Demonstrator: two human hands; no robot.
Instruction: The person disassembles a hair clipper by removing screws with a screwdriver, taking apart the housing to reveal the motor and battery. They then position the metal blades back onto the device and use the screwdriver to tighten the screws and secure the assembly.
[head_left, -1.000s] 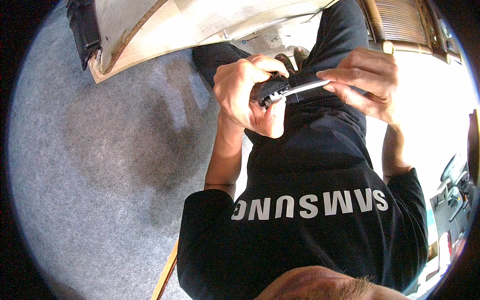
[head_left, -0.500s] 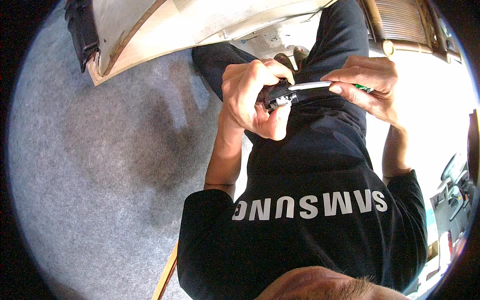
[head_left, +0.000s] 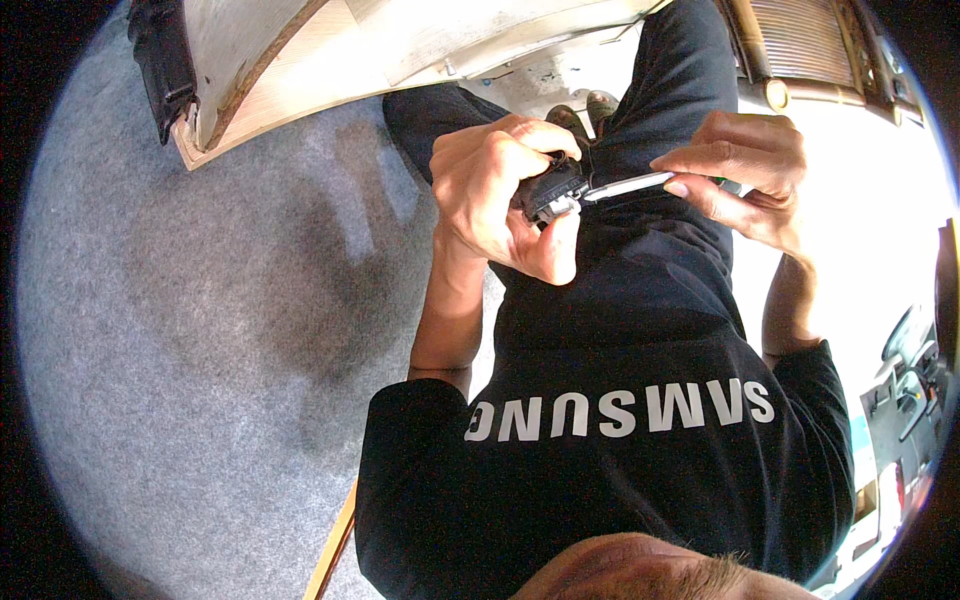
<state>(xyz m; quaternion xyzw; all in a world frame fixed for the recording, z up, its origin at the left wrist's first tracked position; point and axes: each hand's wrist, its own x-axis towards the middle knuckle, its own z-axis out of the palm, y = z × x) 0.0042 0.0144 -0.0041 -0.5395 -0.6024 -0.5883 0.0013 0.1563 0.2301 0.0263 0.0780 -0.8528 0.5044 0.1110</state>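
Observation:
My left hand [head_left: 490,185] is closed around a small black device [head_left: 553,188], fingers over its top and thumb beneath. Silvery metal parts show on its lower edge, near my thumb. From the right, a screwdriver [head_left: 632,186] with a silvery shaft points at the device, its tip at the end by the metal parts. Whether the tip touches a screw is too small to tell. My right hand [head_left: 745,170] grips the screwdriver between thumb and fingers; a bit of green shows by the palm, and most of the handle is hidden. Both hands are above my lap.
A pale wooden board [head_left: 310,85] with a curved edge lies beyond my hands at upper left, a black part [head_left: 165,75] at its corner. Grey carpet [head_left: 220,330] covers the floor at left. An orange-brown wooden strip [head_left: 332,545] stands lower left; a bamboo-framed piece [head_left: 800,45] is upper right.
The screwdriver's tip has moved down from the device's top edge toward the metal parts, and the shaft is more slanted. The device has tilted slightly in my left hand.

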